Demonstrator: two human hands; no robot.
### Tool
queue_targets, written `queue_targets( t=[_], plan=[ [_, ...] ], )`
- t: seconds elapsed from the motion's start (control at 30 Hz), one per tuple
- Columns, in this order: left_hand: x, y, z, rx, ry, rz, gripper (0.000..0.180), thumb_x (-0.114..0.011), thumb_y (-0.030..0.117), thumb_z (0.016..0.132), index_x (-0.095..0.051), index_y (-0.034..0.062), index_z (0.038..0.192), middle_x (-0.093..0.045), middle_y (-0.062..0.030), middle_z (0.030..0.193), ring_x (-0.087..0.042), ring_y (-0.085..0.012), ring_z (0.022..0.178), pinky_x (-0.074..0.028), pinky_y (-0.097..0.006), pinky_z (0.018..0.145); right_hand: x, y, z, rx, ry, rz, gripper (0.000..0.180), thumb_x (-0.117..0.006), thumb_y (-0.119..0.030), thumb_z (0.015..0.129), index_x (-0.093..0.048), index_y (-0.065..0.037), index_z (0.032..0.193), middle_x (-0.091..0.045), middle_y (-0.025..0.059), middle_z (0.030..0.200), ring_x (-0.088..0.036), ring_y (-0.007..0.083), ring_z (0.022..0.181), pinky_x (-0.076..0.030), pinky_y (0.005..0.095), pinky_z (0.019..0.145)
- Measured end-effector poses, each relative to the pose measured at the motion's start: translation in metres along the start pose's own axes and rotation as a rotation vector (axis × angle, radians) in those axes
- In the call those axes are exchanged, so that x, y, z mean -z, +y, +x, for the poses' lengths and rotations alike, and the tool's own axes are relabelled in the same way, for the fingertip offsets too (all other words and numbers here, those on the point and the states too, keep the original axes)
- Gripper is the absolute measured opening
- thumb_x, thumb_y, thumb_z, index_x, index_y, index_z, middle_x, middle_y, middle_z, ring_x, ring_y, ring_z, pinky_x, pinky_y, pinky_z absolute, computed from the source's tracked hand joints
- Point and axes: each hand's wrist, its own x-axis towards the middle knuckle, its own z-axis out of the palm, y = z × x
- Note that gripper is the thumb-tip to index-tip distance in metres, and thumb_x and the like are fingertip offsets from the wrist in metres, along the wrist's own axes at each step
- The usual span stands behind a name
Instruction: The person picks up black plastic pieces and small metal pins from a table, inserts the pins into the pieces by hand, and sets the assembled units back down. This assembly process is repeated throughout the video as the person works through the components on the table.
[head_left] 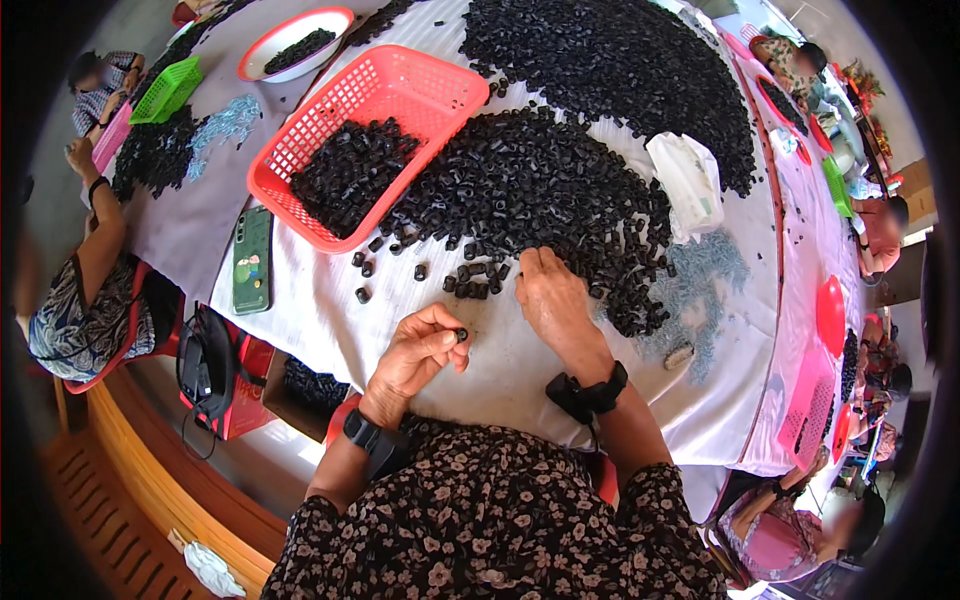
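Note:
My left hand (420,350) pinches one small black plastic cap (461,335) between thumb and fingertips, just above the white tablecloth (330,310). My right hand (552,300) lies palm down on the cloth, fingers reaching into the edge of a large pile of black caps (540,190). A few loose caps (470,280) lie just left of its fingers. A red plastic basket (420,90) partly filled with black caps (350,170) stands beyond my left hand.
A phone in a green case (252,258) lies at the table's left edge. A white cloth bag (690,180) and pale blue small parts (700,290) sit to the right. Another big cap pile (620,60), a white bowl (262,55), a green basket (165,92) and other seated people surround the table.

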Motion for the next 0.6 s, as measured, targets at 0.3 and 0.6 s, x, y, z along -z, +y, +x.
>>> queue_targets(
  t=[0.3, 0.6],
  plan=[
    [-0.018, 0.007, 0.001, -0.034, 0.014, 0.079, 0.011, -0.057, 0.005, 0.087, -0.055, 0.0011, 0.097, -0.063, -0.0103, 0.082, -0.061, -0.0166, 0.07, -0.051, -0.031, 0.064, 0.039, -0.013, -0.021, -0.17, -0.085, 0.93, 0.007, -0.055, 0.002, 0.082, -0.053, -0.002, 0.088, -0.054, 0.0086, 0.078, -0.052, 0.0152, 0.064, -0.044, 0.0255, 0.057],
    [-0.047, 0.003, 0.007, -0.045, 0.01, 0.274, 0.01, -0.056, 0.004, 0.087, -0.055, -0.0004, 0.097, -0.063, -0.0091, 0.084, -0.059, -0.0139, 0.071, -0.05, -0.029, 0.067, 0.055, -0.026, -0.047, -0.299, -0.213, 1.264, 0.012, -0.053, 0.0, 0.085, -0.051, -0.002, 0.096, -0.055, 0.0022, 0.079, -0.05, 0.0043, 0.067, -0.042, 0.0204, 0.057]
  ],
)
